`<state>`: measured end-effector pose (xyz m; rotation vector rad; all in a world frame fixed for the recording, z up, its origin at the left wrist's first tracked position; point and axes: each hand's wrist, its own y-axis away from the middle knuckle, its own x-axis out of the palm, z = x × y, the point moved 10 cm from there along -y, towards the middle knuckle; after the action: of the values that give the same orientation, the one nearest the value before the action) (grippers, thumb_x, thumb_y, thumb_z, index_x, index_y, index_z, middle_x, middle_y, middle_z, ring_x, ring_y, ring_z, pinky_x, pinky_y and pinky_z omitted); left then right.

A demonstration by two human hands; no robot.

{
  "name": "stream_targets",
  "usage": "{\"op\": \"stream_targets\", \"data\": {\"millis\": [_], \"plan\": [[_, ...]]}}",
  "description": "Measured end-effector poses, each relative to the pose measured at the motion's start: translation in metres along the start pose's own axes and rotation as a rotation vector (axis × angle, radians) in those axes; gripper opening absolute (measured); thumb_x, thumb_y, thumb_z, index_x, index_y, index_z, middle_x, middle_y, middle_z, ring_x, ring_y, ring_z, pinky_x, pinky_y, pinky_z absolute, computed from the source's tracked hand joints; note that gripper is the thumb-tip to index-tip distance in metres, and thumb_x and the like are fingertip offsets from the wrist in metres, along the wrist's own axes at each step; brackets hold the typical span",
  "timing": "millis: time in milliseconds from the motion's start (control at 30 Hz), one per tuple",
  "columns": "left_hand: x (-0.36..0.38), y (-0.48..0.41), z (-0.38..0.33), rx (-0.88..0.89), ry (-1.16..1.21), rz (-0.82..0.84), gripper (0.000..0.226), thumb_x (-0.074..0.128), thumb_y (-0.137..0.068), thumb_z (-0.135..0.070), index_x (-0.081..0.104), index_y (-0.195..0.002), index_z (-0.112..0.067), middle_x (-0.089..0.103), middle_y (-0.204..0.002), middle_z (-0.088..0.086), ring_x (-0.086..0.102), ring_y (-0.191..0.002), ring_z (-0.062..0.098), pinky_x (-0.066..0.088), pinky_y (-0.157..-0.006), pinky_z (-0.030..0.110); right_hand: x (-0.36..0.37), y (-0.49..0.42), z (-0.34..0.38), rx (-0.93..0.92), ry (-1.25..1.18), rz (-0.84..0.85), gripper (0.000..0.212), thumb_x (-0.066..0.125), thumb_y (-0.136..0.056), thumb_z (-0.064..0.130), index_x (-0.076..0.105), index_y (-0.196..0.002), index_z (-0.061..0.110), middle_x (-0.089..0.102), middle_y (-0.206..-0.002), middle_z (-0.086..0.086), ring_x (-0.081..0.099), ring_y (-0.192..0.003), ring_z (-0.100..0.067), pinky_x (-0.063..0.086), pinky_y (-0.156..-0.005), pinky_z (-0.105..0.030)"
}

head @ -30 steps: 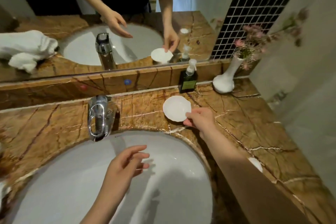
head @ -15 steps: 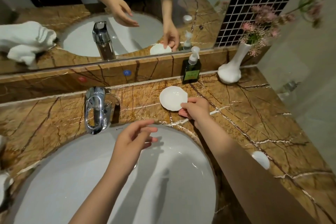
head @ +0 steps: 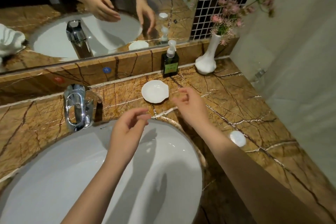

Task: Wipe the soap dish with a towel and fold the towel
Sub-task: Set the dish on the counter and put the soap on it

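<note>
Released now, the soap dish sits alone; both hands' fingers hang loose, empty; wiping and folding remain.

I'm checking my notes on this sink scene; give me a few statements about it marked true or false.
1. The right hand grips the soap dish. False: it is open beside the dish, not touching it.
2. The soap dish sits on the counter in front of the pump bottle. True.
3. The left hand holds a towel. False: it is empty, over the basin.
4. A white vase with pink flowers stands in the corner. True.
</note>
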<state>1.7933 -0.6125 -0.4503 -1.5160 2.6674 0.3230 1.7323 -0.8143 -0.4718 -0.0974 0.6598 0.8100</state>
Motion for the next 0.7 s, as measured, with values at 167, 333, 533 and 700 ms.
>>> {"op": "stream_targets", "data": {"millis": [167, 333, 533, 700], "plan": [[0.067, 0.01, -0.034, 0.262, -0.239, 0.175, 0.025, 0.054, -0.09, -0.018, 0.062, -0.111, -0.029, 0.066, -0.108, -0.012, 0.06, -0.097, 0.002, 0.048, -0.08, 0.023, -0.078, 0.062, -0.007, -0.192, 0.335, -0.183, 0.048, 0.053, -0.091, 0.038, 0.044, -0.136, 0.025, 0.056, -0.132, 0.007, 0.052, -0.119, -0.01, 0.046, -0.097, -0.031], [0.169, 0.028, -0.039, 0.479, -0.577, 0.422, 0.037, 0.051, -0.088, -0.027, 0.056, -0.125, -0.023, 0.062, -0.122, -0.002, 0.058, -0.108, 0.015, 0.05, -0.085, 0.032, -0.127, 0.104, -0.077, -0.032, 0.456, -0.216, 0.051, 0.053, -0.091, 0.037, 0.043, -0.139, 0.024, 0.053, -0.138, 0.002, 0.05, -0.125, -0.016, 0.043, -0.102, -0.035], [0.273, 0.043, -0.012, 0.727, -0.973, 0.597, 0.053, 0.054, -0.081, -0.041, 0.047, -0.13, -0.021, 0.058, -0.121, 0.002, 0.055, -0.11, 0.023, 0.052, -0.082, 0.039, -0.155, 0.128, -0.111, -0.011, 0.508, -0.261, 0.051, 0.055, -0.09, 0.033, 0.041, -0.139, 0.027, 0.055, -0.135, 0.003, 0.05, -0.123, -0.014, 0.04, -0.1, -0.03], [0.296, 0.04, 0.001, 0.752, -1.083, 0.611, 0.055, 0.053, -0.079, -0.043, 0.044, -0.129, -0.022, 0.06, -0.112, 0.004, 0.059, -0.099, 0.025, 0.055, -0.069, 0.042, -0.162, 0.125, -0.127, 0.014, 0.54, -0.24, 0.054, 0.053, -0.091, 0.036, 0.04, -0.141, 0.021, 0.052, -0.14, -0.002, 0.048, -0.128, -0.019, 0.038, -0.103, -0.033]]}}
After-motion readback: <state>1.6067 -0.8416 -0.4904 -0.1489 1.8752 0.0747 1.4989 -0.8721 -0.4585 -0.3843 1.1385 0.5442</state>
